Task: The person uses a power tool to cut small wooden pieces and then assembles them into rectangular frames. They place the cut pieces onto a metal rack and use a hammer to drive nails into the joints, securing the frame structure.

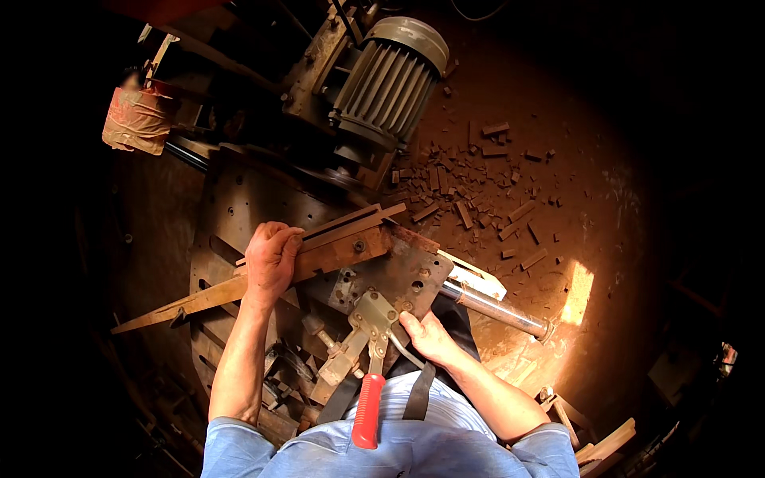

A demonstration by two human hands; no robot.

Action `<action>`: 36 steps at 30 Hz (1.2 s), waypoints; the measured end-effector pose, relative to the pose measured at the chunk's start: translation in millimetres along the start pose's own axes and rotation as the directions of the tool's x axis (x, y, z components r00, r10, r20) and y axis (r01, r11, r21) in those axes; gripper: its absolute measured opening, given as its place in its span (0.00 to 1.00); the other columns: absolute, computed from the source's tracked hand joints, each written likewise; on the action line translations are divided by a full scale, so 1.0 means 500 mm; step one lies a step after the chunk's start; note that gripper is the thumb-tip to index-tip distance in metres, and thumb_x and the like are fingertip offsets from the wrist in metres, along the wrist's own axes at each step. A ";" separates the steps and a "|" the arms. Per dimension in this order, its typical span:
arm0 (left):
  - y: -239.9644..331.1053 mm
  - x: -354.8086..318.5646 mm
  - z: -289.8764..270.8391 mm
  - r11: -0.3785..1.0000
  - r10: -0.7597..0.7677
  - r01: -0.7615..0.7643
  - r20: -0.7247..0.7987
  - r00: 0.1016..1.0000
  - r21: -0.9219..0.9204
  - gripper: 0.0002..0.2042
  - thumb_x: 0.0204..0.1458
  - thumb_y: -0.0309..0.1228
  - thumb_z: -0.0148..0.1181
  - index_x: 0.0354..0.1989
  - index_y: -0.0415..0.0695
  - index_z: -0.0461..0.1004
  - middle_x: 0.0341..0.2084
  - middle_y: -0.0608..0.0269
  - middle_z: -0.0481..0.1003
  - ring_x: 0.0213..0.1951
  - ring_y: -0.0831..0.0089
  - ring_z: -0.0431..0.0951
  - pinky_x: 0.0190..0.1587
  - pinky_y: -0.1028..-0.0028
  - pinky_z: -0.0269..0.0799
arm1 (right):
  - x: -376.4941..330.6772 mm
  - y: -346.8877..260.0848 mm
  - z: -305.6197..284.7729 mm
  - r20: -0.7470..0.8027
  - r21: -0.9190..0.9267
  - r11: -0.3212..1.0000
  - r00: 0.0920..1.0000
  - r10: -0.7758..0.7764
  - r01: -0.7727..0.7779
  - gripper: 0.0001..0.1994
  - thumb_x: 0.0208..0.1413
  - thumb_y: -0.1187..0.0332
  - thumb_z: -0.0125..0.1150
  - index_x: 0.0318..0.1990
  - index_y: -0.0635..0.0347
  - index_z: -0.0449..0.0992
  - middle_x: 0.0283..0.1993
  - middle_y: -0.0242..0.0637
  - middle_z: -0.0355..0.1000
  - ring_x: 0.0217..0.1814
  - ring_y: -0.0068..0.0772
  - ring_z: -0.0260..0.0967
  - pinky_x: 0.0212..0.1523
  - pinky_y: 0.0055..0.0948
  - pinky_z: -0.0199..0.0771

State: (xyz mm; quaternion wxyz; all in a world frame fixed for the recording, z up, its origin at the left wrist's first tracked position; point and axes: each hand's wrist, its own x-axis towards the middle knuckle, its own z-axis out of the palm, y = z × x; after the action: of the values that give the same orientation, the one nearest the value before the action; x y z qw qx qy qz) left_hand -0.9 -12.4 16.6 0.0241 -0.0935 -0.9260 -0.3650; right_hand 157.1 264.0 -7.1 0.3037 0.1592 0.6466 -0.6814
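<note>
My left hand [273, 259] is closed on a narrow wooden strip [351, 229], its fingers curled and pinched together. The strip lies along a wooden fence [331, 256] bolted over the machine's sliding plate. My right hand [429, 336] grips the near right edge of that metal plate [406, 275]; its thumb is on top and its other fingers are hidden below. Between my forearms a toggle clamp [374, 316] is fixed to the plate, its red handle [367, 410] pointing toward my body. Neither hand touches the handle.
Beyond the plate stands a finned electric motor [388, 88]. Small wooden offcuts [466, 211] litter the dusty floor to its right. A shiny round rail [510, 315] sticks out on the right. At the far left, a wrapped reddish cylinder [137, 121] caps another rail.
</note>
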 end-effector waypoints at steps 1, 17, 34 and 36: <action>0.000 -0.001 0.000 1.000 0.001 -0.001 0.002 1.000 0.000 0.04 0.51 0.24 0.61 0.34 0.43 0.80 0.30 0.59 0.75 0.34 0.61 0.75 0.36 0.68 0.72 | 0.000 0.001 0.000 0.000 -0.006 1.000 1.000 -0.001 0.001 0.33 0.61 0.44 0.48 0.59 0.67 0.64 0.58 0.49 0.67 0.62 0.43 0.62 0.62 0.37 0.60; -0.006 -0.004 -0.007 1.000 -0.011 0.010 0.071 0.997 0.018 0.06 0.56 0.26 0.58 0.39 0.40 0.79 0.33 0.56 0.75 0.37 0.61 0.75 0.41 0.70 0.71 | 0.004 0.003 -0.002 0.035 0.020 1.000 0.999 -0.009 0.009 0.34 0.61 0.44 0.49 0.61 0.67 0.61 0.59 0.51 0.66 0.63 0.45 0.62 0.63 0.37 0.59; -0.006 -0.004 -0.006 1.000 0.005 -0.006 0.066 0.998 0.024 0.06 0.56 0.26 0.58 0.38 0.40 0.79 0.33 0.55 0.75 0.37 0.60 0.75 0.41 0.69 0.71 | 0.003 -0.008 -0.006 0.044 0.002 1.000 0.999 0.010 -0.010 0.33 0.61 0.46 0.51 0.61 0.67 0.61 0.58 0.49 0.67 0.62 0.44 0.62 0.63 0.37 0.59; -0.005 -0.004 -0.006 1.000 0.005 -0.006 0.067 0.998 0.019 0.06 0.55 0.26 0.59 0.38 0.40 0.79 0.33 0.55 0.75 0.37 0.60 0.75 0.41 0.69 0.71 | 0.003 -0.010 -0.005 0.046 0.008 1.000 0.999 -0.003 0.002 0.33 0.61 0.45 0.51 0.61 0.67 0.62 0.58 0.49 0.67 0.62 0.44 0.62 0.63 0.37 0.59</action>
State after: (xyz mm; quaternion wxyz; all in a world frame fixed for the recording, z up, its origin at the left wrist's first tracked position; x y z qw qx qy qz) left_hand 0.6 -16.6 17.0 -0.0050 -0.1080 -0.9295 -0.3527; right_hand 152.5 266.0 -4.2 0.3168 0.1440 0.6369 -0.6880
